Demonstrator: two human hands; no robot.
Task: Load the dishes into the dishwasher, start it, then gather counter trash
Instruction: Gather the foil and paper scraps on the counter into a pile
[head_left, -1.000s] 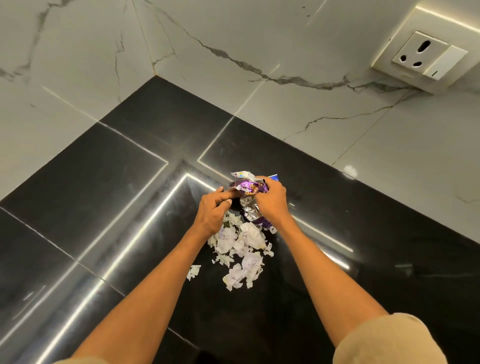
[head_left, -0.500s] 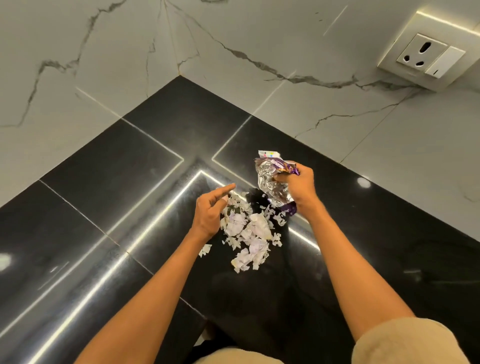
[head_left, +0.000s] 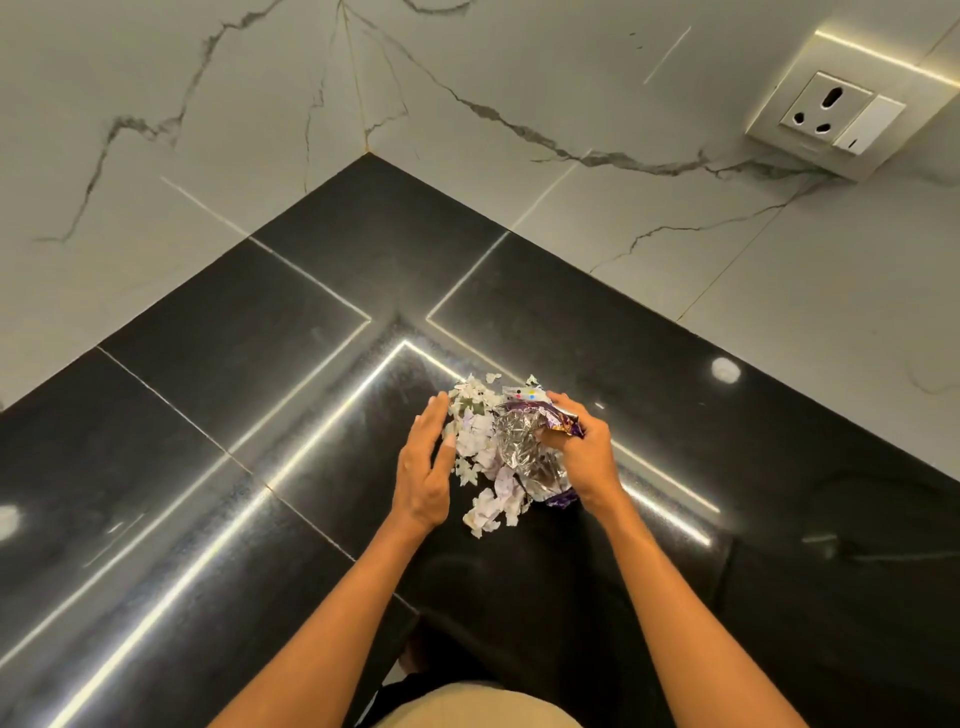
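**Hands close on the scrap pile in the corner of the tabletop**

The right hand grips a crumpled foil wrapper, silver inside and purple outside; its fingers curl round the top edge and cover part of it, and the wrapper's lower end touches the tabletop. Print on the wrapper is too small to read. The left hand lies with fingers straight and together, edge-on against the left side of the pile of torn paper scraps, holding nothing. The wrapper hides the pile's right part. Both forearms run out of the picture at the bottom.

The pile sits near the inner corner of the glossy black tabletop, where two marble-look walls meet. Bare black surface stretches to the left and right of the hands. A wall socket with a switch sits on the right wall, well apart from the pile.

Half a second earlier the wrapper was lifted clear above the scraps and the left hand's fingers were curled with the index finger out; now the wrapper is down against the pile and the left hand is flattened beside it.
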